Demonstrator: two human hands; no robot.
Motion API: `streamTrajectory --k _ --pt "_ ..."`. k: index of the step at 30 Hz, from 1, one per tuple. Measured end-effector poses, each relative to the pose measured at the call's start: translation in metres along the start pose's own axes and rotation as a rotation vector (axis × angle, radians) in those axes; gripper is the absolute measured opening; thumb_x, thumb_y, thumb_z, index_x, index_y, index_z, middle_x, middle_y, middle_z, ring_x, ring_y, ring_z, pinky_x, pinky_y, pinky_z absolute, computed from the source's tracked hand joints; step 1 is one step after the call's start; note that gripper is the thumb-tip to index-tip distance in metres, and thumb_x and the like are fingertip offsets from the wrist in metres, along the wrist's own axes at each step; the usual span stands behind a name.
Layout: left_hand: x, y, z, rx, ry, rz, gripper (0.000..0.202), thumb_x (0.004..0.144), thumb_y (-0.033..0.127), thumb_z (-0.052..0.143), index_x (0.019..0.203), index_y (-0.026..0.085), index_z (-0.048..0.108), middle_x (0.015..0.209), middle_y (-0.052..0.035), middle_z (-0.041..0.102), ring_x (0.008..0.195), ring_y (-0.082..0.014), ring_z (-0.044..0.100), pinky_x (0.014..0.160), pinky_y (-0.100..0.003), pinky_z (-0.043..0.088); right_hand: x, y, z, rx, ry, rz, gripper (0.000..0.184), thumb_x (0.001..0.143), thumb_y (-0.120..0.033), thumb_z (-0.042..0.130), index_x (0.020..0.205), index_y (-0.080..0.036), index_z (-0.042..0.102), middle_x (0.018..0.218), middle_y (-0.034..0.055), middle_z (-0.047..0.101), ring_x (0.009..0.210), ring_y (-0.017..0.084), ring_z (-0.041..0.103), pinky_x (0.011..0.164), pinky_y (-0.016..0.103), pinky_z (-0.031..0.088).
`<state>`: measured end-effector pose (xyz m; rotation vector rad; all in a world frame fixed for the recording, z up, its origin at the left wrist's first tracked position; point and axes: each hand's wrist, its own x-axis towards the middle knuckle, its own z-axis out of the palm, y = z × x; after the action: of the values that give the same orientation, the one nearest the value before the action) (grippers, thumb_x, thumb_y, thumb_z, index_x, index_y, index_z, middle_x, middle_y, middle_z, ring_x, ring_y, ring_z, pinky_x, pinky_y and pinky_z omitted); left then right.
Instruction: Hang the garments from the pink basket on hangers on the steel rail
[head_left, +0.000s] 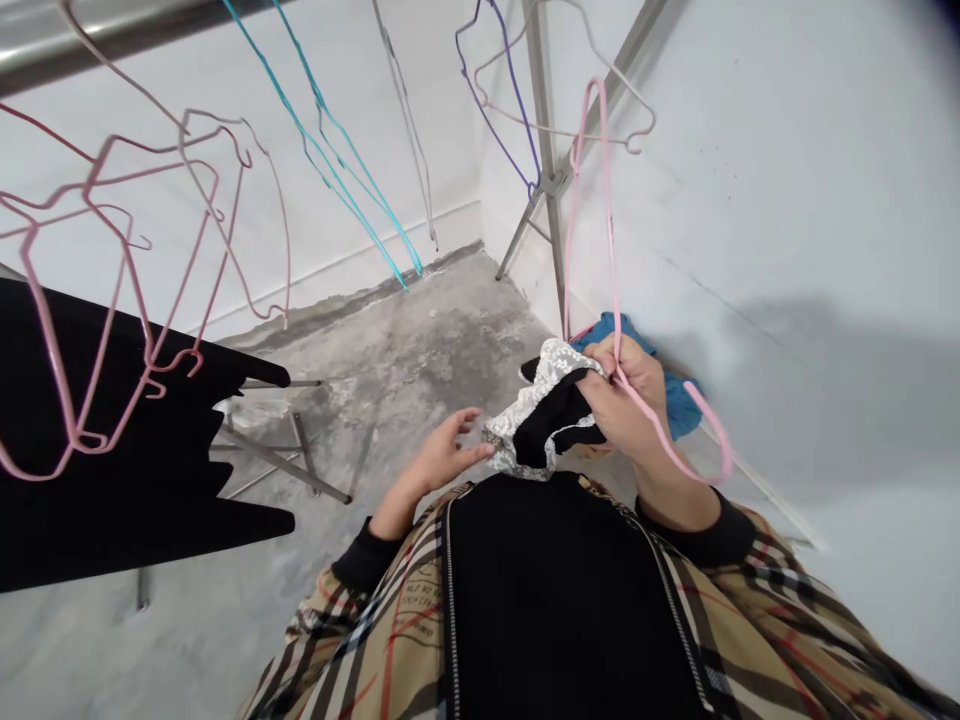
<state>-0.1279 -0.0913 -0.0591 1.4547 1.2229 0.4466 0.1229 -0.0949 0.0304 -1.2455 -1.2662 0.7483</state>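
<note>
My right hand (628, 400) is closed around a pink wire hanger (609, 260) and a small black garment with white lace trim (546, 420), held in front of my chest. The hanger's long neck rises up toward the rack. My left hand (442, 455) is just left of the garment, fingers apart, its fingertips touching the lace edge. A blue cloth (679, 395) lies behind my right hand.
Several empty wire hangers hang overhead: pink ones (112, 300) at left, teal ones (337, 150) in the middle, a purple one (495, 110) at right. Black cloth (112, 470) hangs at left. A metal rack leg (547, 170) stands in the corner over a concrete floor (420, 340).
</note>
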Motion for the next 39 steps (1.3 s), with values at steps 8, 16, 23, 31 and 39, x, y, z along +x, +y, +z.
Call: streamTrajectory --k 8,16,23,31,39 --pt "0.031 0.012 0.047 0.148 0.249 0.257 0.025 0.077 0.036 0.07 0.094 0.019 0.062 0.087 -0.0012 0.061 0.072 -0.0119 0.052 0.069 -0.025 0.042 -0.003 -0.014 0.017 -0.153 0.038 -0.003 0.029 0.073 -0.019 0.06 0.067 -0.024 0.032 0.06 -0.0069 0.036 0.051 0.011 0.03 0.051 0.027 0.028" --pt "0.032 0.028 0.032 -0.64 0.242 -0.02 0.025 0.075 0.039 0.067 0.085 0.018 0.058 0.068 0.0039 0.059 0.057 -0.0082 0.051 0.056 -0.019 0.04 -0.001 0.008 0.0 -0.252 0.08 0.024 0.026 0.073 -0.021 0.058 0.067 -0.024 0.033 0.06 -0.0065 0.036 0.052 0.011 0.03 0.051 0.026 0.028" --pt "0.022 0.06 -0.007 -0.75 -0.162 -0.271 0.026 0.064 0.031 0.081 0.071 0.012 0.064 0.056 0.0009 0.061 0.046 -0.0084 0.057 0.047 -0.018 0.044 0.003 0.037 -0.027 -0.358 -0.048 0.146 0.025 0.073 -0.023 0.061 0.065 -0.024 0.036 0.061 -0.004 0.044 0.057 0.013 0.039 0.055 0.027 0.034" --pt "0.023 0.064 -0.024 -1.064 0.191 -0.191 0.013 0.076 0.022 0.069 0.087 0.015 0.068 0.078 -0.002 0.073 0.068 -0.0138 0.069 0.069 -0.024 0.058 -0.026 0.043 -0.096 -0.29 -0.435 0.203 0.035 0.094 -0.046 0.045 0.082 -0.02 0.065 0.057 -0.0011 0.055 0.053 0.014 0.051 0.054 0.027 0.04" --pt "0.017 0.062 -0.032 -0.926 0.22 0.066 0.033 0.072 0.026 0.073 0.104 0.024 0.067 0.095 0.0016 0.072 0.08 -0.0125 0.068 0.077 -0.023 0.055 -0.032 0.037 -0.095 -0.22 -0.687 0.15 0.031 0.09 -0.044 0.055 0.085 -0.023 0.076 0.06 0.0019 0.064 0.056 0.017 0.058 0.052 0.029 0.045"
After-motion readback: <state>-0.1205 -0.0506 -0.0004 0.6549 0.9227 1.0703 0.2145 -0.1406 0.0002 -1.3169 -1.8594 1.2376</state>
